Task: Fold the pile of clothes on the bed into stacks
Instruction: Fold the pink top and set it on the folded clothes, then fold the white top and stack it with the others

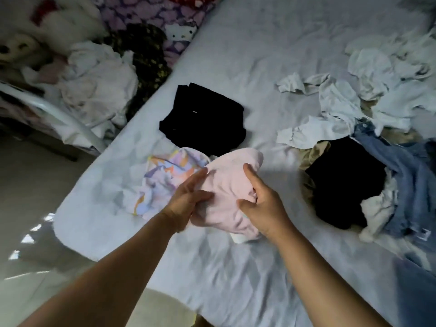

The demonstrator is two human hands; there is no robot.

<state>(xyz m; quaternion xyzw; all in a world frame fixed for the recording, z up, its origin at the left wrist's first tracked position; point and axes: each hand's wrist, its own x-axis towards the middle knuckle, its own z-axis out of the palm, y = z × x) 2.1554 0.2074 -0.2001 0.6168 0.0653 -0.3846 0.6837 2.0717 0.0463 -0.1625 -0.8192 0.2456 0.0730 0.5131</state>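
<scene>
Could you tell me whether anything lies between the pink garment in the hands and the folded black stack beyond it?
Nothing visible does. The pink garment, held by the left hand and right hand, sits right before the folded black stack; the patterned garment lies off to the left.

two hands, one pink garment, one folded black stack, one jeans

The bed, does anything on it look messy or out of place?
Yes: the loose pile on the right is still crumpled and unfolded, unlike the folded black stack. Both hands hold a pink garment.
</scene>
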